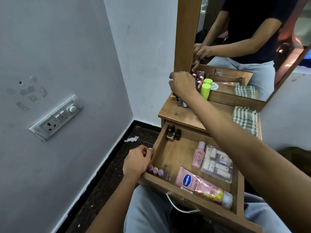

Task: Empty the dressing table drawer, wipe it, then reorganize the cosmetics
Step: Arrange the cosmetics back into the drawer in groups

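Drawer (pixel 177 155) pulled out below desk (pixel 182 116); not yet emptied. Left hand (pixel 137 161) at drawer's left wall, fingers curled over its rim, gripping it. Right hand (pixel 182 84) reaches across to desk's back left corner, fingers bent down over small bottles (pixel 181 103); cannot tell whether they clamp one. In drawer: nail polish bottles (pixel 173 134) in back left corner; pink bottle (pixel 198 157) and clear pouch (pixel 217 163) side by side at right; Vaseline tube (pixel 202 187) lying along front wall; three pink-capped sticks (pixel 155 170) at front left. On desk: green-capped bottle (pixel 205 90) against mirror (pixel 244 39); checked cloth (pixel 244 120) at right.
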Demonstrator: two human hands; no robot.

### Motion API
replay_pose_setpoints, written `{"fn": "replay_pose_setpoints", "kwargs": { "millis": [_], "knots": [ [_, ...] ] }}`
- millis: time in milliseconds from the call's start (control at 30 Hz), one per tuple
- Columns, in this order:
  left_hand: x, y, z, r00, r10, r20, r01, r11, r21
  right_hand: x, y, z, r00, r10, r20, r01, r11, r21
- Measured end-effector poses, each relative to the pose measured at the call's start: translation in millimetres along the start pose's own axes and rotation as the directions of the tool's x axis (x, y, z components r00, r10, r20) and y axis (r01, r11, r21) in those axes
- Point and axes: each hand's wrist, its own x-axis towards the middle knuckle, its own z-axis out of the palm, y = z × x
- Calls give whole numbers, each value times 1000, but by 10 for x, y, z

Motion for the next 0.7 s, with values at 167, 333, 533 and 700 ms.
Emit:
{"fn": "replay_pose_setpoints", "kwargs": {
  "millis": [167,333,533,700],
  "knots": [
    [13,-14,9,1000,1,-2,-1,1000,-7,226,-99,35,963,9,269,45,980,-193],
    [16,-20,15,1000,-13,3,13,1000,-23,253,-127,112,963,5,268,64,966,-249],
    [7,-19,8,1000,-9,7,9,1000,-20,217,-110,250,967,-44,249,110,960,-256],
    [19,-24,19,1000,-8,5,8,1000,-23,214,-113,228,982,-99,163,115,989,-92]
  ]
}}
